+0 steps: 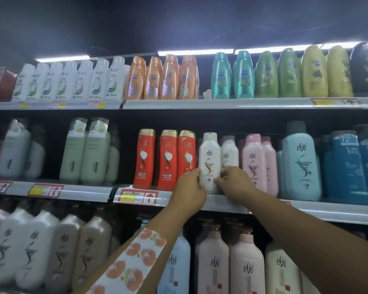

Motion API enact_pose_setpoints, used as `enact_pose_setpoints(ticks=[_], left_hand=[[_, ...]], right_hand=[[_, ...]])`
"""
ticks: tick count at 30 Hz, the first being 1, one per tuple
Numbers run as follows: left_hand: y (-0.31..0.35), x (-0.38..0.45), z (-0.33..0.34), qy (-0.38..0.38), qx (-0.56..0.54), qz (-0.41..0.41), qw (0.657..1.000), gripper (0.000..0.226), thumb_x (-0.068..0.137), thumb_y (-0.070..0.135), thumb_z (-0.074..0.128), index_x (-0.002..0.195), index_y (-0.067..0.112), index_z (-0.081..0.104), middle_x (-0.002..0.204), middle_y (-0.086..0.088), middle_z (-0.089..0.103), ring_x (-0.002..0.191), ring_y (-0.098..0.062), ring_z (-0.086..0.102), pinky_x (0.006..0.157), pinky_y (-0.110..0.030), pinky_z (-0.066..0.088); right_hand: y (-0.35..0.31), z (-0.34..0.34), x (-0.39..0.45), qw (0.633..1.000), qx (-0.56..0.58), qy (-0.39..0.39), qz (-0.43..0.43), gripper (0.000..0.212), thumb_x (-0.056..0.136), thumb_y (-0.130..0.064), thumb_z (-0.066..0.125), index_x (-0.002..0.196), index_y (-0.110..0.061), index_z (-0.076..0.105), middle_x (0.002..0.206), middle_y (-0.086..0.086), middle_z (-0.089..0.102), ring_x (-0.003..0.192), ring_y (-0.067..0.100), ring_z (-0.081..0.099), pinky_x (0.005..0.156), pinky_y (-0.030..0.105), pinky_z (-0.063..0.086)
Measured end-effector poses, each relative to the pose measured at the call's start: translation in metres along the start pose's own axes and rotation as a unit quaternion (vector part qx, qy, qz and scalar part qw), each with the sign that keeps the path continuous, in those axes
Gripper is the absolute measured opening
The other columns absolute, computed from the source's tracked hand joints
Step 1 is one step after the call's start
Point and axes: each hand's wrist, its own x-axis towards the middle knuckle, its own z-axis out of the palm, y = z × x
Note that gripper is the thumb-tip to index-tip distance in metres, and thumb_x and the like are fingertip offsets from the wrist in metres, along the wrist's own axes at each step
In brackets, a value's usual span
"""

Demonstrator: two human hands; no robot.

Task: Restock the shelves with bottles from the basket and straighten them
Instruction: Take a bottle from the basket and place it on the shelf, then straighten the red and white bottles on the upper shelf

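Observation:
A cream-white bottle [209, 158] with a gold swirl stands upright at the front edge of the middle shelf [221, 203]. My left hand [189, 190] grips its lower left side and my right hand [235, 183] grips its lower right side. A second white bottle [229, 152] stands just behind it to the right. Red bottles [165, 159] stand to its left and pink bottles [254, 162] to its right. The basket is not in view.
The top shelf [200, 102] carries rows of white, orange, teal, green and yellow bottles. Large light-blue [301, 164] and dark-blue bottles stand at the middle right, pale green ones [85, 153] at the middle left. Big pump bottles [212, 264] fill the lower shelf under my arms.

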Motion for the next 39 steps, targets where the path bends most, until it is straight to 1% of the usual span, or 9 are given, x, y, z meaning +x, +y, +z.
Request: enact_pose_setpoints(ticks=[4,7,9,12,15,18,22,31,39], left_hand=[[0.0,0.0,-0.009,0.007,-0.002,0.02,1.0,0.038,0.09,0.002,0.051,0.124,0.016,0.063,0.117,0.005,0.062,0.103,-0.015,0.062,0.089,-0.028,0.053],[-0.008,0.005,-0.028,0.051,0.038,0.035,0.997,0.044,0.095,0.009,0.055,0.139,0.017,0.056,0.133,0.001,0.059,0.121,-0.018,0.057,0.102,-0.031,0.048],[-0.016,0.009,-0.048,0.088,0.085,0.046,0.991,0.047,0.096,0.013,0.058,0.142,0.019,0.053,0.137,0.0,0.057,0.126,-0.018,0.053,0.105,-0.033,0.044],[-0.031,0.011,-0.078,0.126,0.146,0.047,0.98,0.05,0.094,0.016,0.062,0.142,0.018,0.05,0.137,0.0,0.055,0.129,-0.02,0.049,0.106,-0.035,0.042],[-0.051,0.011,-0.097,0.155,0.171,0.014,0.973,0.054,0.092,0.018,0.065,0.143,0.014,0.046,0.14,-0.004,0.051,0.131,-0.025,0.045,0.109,-0.041,0.041],[-0.072,0.012,-0.105,0.158,0.152,-0.045,0.975,0.059,0.09,0.022,0.067,0.144,0.018,0.043,0.136,-0.005,0.051,0.126,-0.026,0.05,0.106,-0.045,0.045],[-0.091,0.01,-0.102,0.101,0.101,-0.111,0.984,0.055,0.085,0.03,0.07,0.133,0.022,0.045,0.122,-0.003,0.059,0.111,-0.026,0.061,0.094,-0.049,0.052],[-0.099,0.018,-0.092,0.114,0.12,-0.145,0.976,0.051,0.081,0.035,0.072,0.121,0.015,0.048,0.11,-0.006,0.064,0.098,-0.028,0.064,0.074,-0.035,0.045],[-0.096,0.016,-0.09,0.141,0.133,-0.153,0.969,0.051,0.081,0.034,0.073,0.121,0.013,0.048,0.113,-0.008,0.063,0.099,-0.029,0.064,0.076,-0.039,0.05]], right_hand=[[-0.007,-0.005,-0.008,0.997,0.018,0.068,-0.004,0.029,0.097,-0.025,0.061,0.121,-0.009,0.062,0.112,0.008,0.069,0.091,0.019,0.058,0.067,0.026,0.042],[-0.016,-0.01,-0.015,0.991,0.03,0.126,-0.039,0.041,0.097,-0.028,0.061,0.133,-0.013,0.052,0.121,0.004,0.065,0.092,0.016,0.056,0.076,0.029,0.044],[-0.025,-0.012,-0.021,0.984,-0.02,0.15,-0.095,0.048,0.096,-0.035,0.062,0.138,-0.019,0.047,0.129,0.0,0.062,0.104,0.017,0.06,0.085,0.035,0.052],[-0.043,-0.007,-0.028,0.966,-0.088,0.145,-0.195,0.053,0.096,-0.037,0.06,0.143,-0.02,0.042,0.138,-0.001,0.054,0.123,0.02,0.053,0.097,0.036,0.046],[-0.063,0.014,-0.033,0.966,-0.056,0.112,-0.228,0.049,0.095,-0.034,0.062,0.138,-0.022,0.044,0.133,-0.002,0.054,0.121,0.018,0.052,0.097,0.035,0.045],[-0.077,0.038,-0.032,0.975,-0.017,0.079,-0.207,0.051,0.094,-0.029,0.064,0.139,-0.019,0.044,0.135,0.0,0.052,0.123,0.019,0.051,0.103,0.036,0.046],[-0.091,0.063,-0.028,0.98,0.006,0.065,-0.186,0.038,0.093,-0.023,0.062,0.129,-0.018,0.049,0.126,0.001,0.056,0.114,0.021,0.056,0.096,0.037,0.049],[-0.098,0.1,-0.026,0.988,-0.036,0.051,-0.145,0.025,0.092,-0.021,0.058,0.115,-0.012,0.056,0.109,0.006,0.064,0.102,0.027,0.062,0.087,0.039,0.052],[-0.096,0.101,-0.03,0.987,-0.045,0.058,-0.145,0.024,0.093,-0.019,0.057,0.116,-0.012,0.056,0.109,0.005,0.063,0.102,0.026,0.062,0.083,0.036,0.051]])
